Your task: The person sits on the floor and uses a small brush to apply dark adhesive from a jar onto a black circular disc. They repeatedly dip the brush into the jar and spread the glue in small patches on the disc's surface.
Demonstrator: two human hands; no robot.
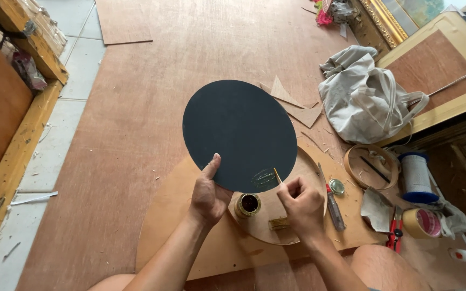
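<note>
My left hand grips the lower edge of a dark blue-black oval board, thumb on its face, holding it tilted up. My right hand pinches a thin brush whose tip touches the board's lower right, where faint gold strokes show. A small open jar of dark paint stands between my hands on a round wooden disc. A gold-smeared patch lies on the disc beside my right hand.
A plywood sheet covers the floor. To the right lie a grey cloth bag, wood hoop, thread spool, tape roll, red pliers, utility knife, jar lid. Wooden frames stand at left and top right.
</note>
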